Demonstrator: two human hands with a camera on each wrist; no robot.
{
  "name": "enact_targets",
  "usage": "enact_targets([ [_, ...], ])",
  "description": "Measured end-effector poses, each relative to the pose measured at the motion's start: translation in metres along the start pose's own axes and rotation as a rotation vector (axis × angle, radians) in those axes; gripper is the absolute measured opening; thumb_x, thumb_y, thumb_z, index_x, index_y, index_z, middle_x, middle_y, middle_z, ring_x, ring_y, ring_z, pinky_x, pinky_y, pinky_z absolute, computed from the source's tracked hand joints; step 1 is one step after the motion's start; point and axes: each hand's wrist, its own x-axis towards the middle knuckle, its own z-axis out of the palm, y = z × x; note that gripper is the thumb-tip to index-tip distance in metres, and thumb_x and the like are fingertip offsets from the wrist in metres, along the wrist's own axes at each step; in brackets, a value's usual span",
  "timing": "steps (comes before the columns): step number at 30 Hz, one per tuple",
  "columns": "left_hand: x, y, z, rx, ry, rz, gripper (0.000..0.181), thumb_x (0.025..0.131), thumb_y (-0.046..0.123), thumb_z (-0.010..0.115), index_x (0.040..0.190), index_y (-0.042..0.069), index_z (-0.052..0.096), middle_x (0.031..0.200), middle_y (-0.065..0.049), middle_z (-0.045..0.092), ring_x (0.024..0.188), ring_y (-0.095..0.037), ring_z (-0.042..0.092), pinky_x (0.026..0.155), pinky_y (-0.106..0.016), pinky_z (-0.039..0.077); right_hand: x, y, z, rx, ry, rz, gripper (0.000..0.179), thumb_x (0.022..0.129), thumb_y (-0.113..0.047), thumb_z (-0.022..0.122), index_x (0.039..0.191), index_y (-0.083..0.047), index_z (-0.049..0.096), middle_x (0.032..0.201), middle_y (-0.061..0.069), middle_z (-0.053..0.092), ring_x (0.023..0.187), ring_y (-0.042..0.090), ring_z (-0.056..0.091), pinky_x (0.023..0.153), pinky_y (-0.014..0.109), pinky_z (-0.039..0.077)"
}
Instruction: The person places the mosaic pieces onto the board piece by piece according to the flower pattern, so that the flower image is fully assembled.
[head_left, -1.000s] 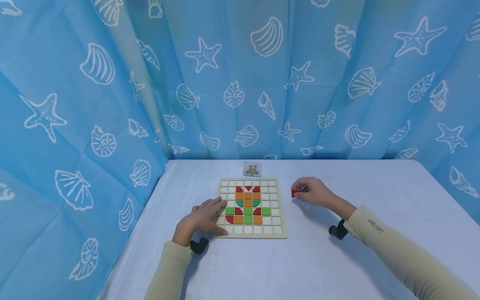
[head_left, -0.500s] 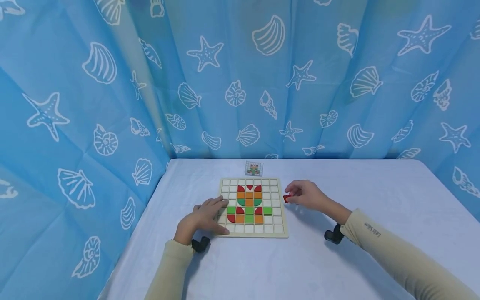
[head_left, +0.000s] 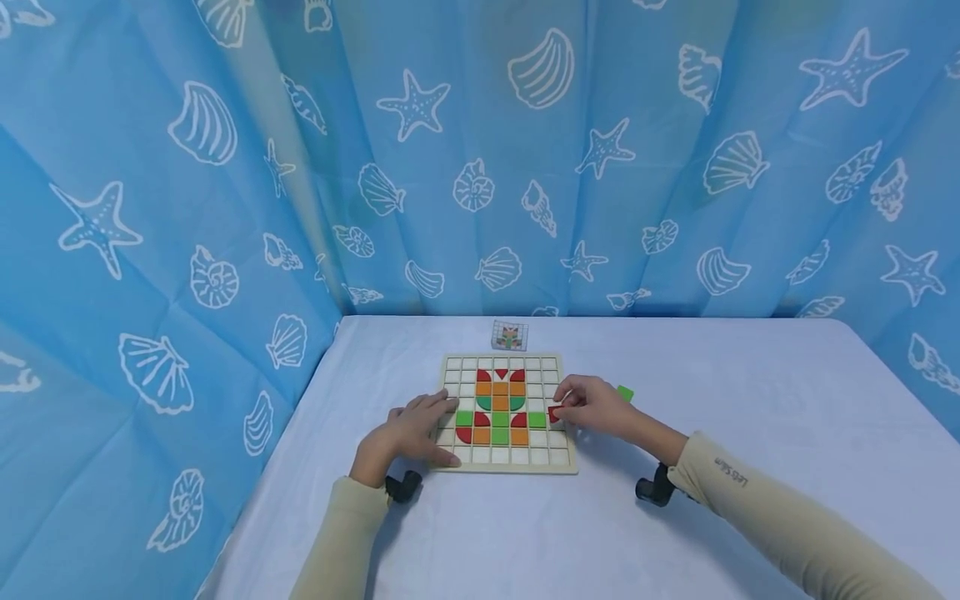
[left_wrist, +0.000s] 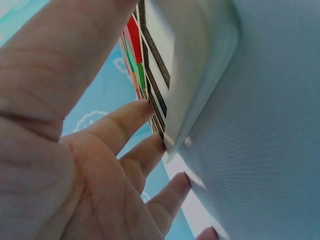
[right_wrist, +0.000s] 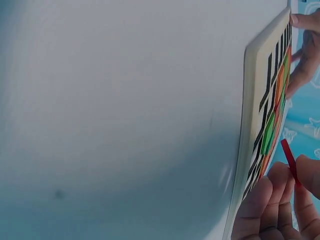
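A square mosaic board (head_left: pixel 506 469) with a light frame and white grid lies on the table, with red, orange and green tiles forming a flower-like pattern. My right hand (head_left: pixel 597 407) pinches a small red tile (head_left: pixel 555 414) between thumb and fingers over the board's right columns. In the right wrist view this red tile (right_wrist: pixel 288 155) shows as a thin edge-on piece above the board's surface. On the left, my left hand (head_left: pixel 412 429) rests spread on the board's edge, its thumb at the front corner. Its fingertips (left_wrist: pixel 159 141) touch the frame and grid in the left wrist view.
Behind the board lies a small picture card (head_left: pixel 509 337) with a similar flower pattern. A bright green tile (head_left: pixel 626 392) sits on the white tablecloth (head_left: pixel 735 367) beyond the right wrist. A blue shell-print curtain (head_left: pixel 450 167) hangs along the table's back and left side.
My right hand has moved left with the red tile, from beside the board to over its right columns. The green tile on the cloth has come into view. The left hand stays put.
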Motion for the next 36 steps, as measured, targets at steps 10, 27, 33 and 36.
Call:
enact_targets([
  [10, 0.002, -0.001, -0.001, 0.020, -0.013, 0.008, 0.097, 0.076, 0.050, 0.082, 0.155, 0.025, 0.032, 0.165, -0.004, 0.023, 0.151, -0.033, 0.019, 0.117, -0.063, 0.022, 0.001, -0.001, 0.017, -0.052, -0.109, -0.050, 0.004, 0.090, -0.015, 0.072, 0.093, -0.012, 0.070, 0.081, -0.001, 0.068, 0.074, 0.016, 0.056, 0.063, 0.027, 0.050],
  [27, 0.002, -0.002, -0.001, 0.004, -0.001, 0.001, 0.098, 0.073, 0.051, 0.083, 0.155, 0.026, 0.034, 0.165, -0.002, 0.024, 0.151, -0.033, 0.020, 0.117, -0.063, 0.022, 0.006, -0.006, 0.025, -0.170, -0.113, -0.058, 0.003, 0.089, -0.015, 0.073, 0.090, -0.014, 0.071, 0.077, -0.004, 0.067, 0.071, 0.013, 0.054, 0.063, 0.024, 0.046],
  [33, 0.002, 0.000, 0.000, 0.004, -0.006, -0.014, 0.099, 0.073, 0.051, 0.084, 0.154, 0.027, 0.034, 0.165, -0.001, 0.024, 0.151, -0.032, 0.020, 0.117, -0.063, 0.022, 0.005, -0.009, 0.028, -0.192, -0.100, -0.023, 0.009, 0.088, -0.016, 0.075, 0.087, -0.014, 0.066, 0.071, -0.003, 0.060, 0.068, 0.013, 0.053, 0.061, 0.024, 0.044],
  [36, 0.003, 0.000, 0.000, 0.007, -0.003, -0.013, 0.098, 0.072, 0.051, 0.084, 0.154, 0.027, 0.035, 0.165, -0.002, 0.025, 0.151, -0.032, 0.020, 0.116, -0.064, 0.022, 0.005, -0.009, 0.029, -0.190, -0.101, -0.029, 0.008, 0.088, -0.014, 0.074, 0.087, -0.014, 0.067, 0.071, -0.004, 0.060, 0.069, 0.012, 0.053, 0.062, 0.024, 0.043],
])
